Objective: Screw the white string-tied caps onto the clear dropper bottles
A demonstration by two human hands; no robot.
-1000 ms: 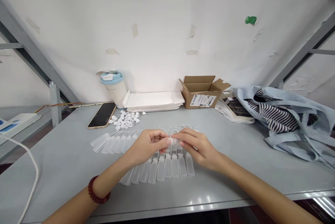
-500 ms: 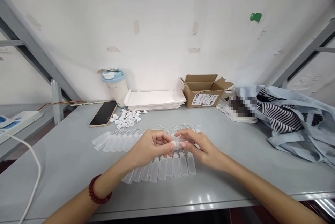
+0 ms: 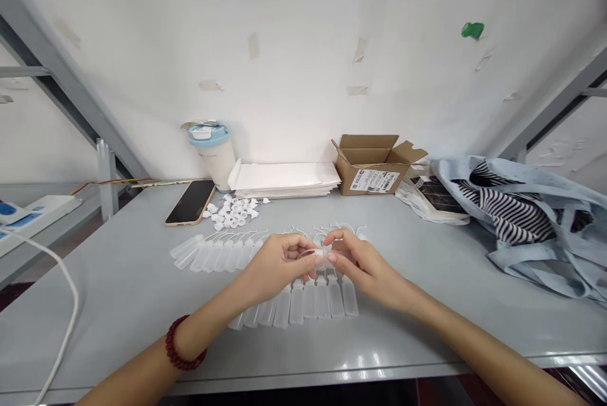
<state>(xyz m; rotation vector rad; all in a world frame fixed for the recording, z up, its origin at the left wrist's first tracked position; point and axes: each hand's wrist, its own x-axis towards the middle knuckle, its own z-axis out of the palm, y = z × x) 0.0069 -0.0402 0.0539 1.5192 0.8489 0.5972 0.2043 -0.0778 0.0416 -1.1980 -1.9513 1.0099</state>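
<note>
A small translucent plastic bottle (image 3: 325, 260) lies sideways between my two hands, mostly covered by fingers. My left hand (image 3: 284, 264) is closed, thumb and fingers pinching the white cap end. At the other end, my right hand (image 3: 361, 262) grips the bottle's body. A thin pale strap arcs near the left fingertips. Just in front of the hands lies a row of similar bottles (image 3: 310, 301), partly behind my left hand. Another row of bottles (image 3: 222, 255) with thin strips at their tops fans out to the left.
Beyond the left row is a pile of white caps (image 3: 233, 211), beside a phone (image 3: 190, 203). A lidded cup (image 3: 216, 156), stacked white envelopes (image 3: 287, 179) and an open cardboard box (image 3: 374, 169) stand along the wall. A light-blue bag (image 3: 531, 203) lies at right; a white cable (image 3: 71, 305) hangs at left.
Things in view sit slightly further right as the camera shifts. Both hands keep hold of the bottle; my right fingers have bent slightly, and a strap now shows by my left fingertips.
</note>
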